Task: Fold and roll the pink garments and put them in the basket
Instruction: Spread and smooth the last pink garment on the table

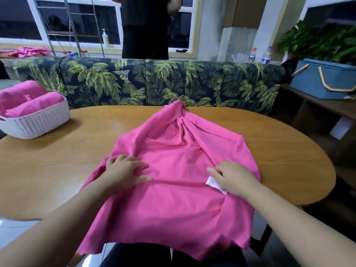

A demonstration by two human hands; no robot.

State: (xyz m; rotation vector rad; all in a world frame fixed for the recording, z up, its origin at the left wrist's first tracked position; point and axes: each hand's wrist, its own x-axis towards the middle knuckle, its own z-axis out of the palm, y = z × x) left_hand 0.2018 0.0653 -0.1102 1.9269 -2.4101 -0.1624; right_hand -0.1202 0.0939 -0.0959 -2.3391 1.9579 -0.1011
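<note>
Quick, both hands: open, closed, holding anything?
Left hand: open, fingers spread, pressing flat on the pink garment, gripping nothing.
Right hand: open, palm down on the garment beside its white tag, gripping nothing.

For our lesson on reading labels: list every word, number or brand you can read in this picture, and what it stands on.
No text can be read.
White tag on the pink garment: any print is too small and blurred.
Blue label on the right water bottle: blurred.
Left water bottle: nothing legible.
</note>
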